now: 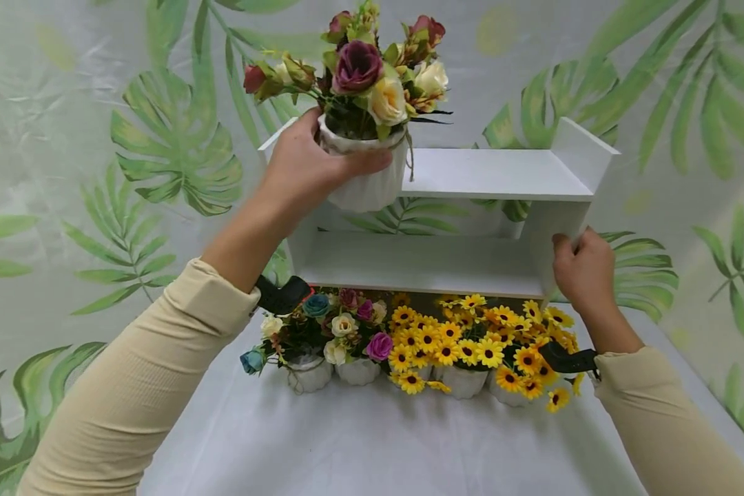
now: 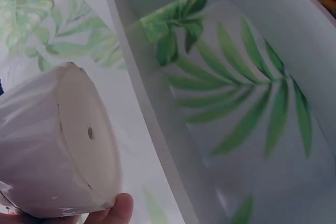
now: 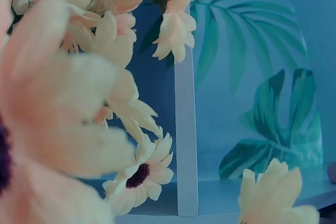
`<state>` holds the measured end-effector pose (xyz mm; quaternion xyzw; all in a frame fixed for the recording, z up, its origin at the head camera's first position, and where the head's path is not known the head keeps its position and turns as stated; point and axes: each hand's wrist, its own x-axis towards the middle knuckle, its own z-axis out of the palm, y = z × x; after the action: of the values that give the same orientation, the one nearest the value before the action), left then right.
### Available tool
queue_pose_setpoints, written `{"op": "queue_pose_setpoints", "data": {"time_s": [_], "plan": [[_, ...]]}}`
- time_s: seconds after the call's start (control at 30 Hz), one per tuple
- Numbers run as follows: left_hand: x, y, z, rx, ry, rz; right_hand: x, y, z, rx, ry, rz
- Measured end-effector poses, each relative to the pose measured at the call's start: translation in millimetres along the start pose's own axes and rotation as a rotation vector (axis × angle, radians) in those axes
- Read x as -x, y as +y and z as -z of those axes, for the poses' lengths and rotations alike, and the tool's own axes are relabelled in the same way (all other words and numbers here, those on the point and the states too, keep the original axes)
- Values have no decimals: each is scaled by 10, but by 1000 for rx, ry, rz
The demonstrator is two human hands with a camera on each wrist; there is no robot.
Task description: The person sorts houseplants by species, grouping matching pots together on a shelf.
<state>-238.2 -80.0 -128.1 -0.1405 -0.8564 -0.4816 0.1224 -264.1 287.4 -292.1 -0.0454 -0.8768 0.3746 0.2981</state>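
Observation:
In the head view my left hand (image 1: 306, 162) grips a white flowerpot (image 1: 368, 186) of artificial roses (image 1: 357, 67), purple, cream and peach, with twine at its rim. It is held up in front of the left part of a white two-tier shelf (image 1: 502, 172), overlapping the top board. The left wrist view shows the pot's underside (image 2: 89, 135) with a small hole, tilted beside the shelf frame, and fingertips (image 2: 122, 209) at its lower edge. My right hand (image 1: 587, 272) holds the edge of the shelf's right side panel, fingers curled against it.
Below the shelf's front, a row of white pots stands on the white-covered table (image 1: 372, 448): mixed roses (image 1: 344, 325) at left, yellow sunflowers (image 1: 468, 344) at right. Sunflowers (image 3: 139, 177) crowd the right wrist view beside a white upright (image 3: 186, 140). A leaf-patterned backdrop (image 1: 180, 138) hangs behind.

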Motion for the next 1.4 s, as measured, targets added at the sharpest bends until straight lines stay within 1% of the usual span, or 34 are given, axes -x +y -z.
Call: {"op": "queue_pose_setpoints", "data": {"time_s": [0.1, 0.27, 0.37, 0.5, 0.6, 0.73, 0.9, 1.07, 1.23, 1.3, 1.4], "plan": [[-80, 91, -116, -14, -2, -10, 1, -8, -9, -18, -8, -4], [-229, 237, -355, 44, 13, -35, 6, -9, -14, -45, -23, -5], [-340, 318, -508, 57, 20, -31, 7, -12, -13, -39, -21, -9], [-458, 354, -698, 60, 25, -24, 19, -24, -11, -28, -24, -20], [-512, 354, -827, 67, 24, -19, 30, -23, -16, -26, -29, -24], [-569, 361, -972, 57, 3, -20, 46, -24, -27, -23, -22, -23], [-621, 361, -1090, 21, -11, -24, 45, -32, -30, -16, -15, -10], [-678, 357, -1172, 24, -13, -15, 41, -42, -21, -20, 2, -17], [-740, 346, -1231, -13, 6, 13, 50, -57, -39, 0, 16, -26], [-758, 351, -1246, -16, 12, 12, 48, -66, -56, 2, 30, -18], [-778, 379, -1275, -11, 2, -1, 43, -73, -64, -2, 34, -16]]}}
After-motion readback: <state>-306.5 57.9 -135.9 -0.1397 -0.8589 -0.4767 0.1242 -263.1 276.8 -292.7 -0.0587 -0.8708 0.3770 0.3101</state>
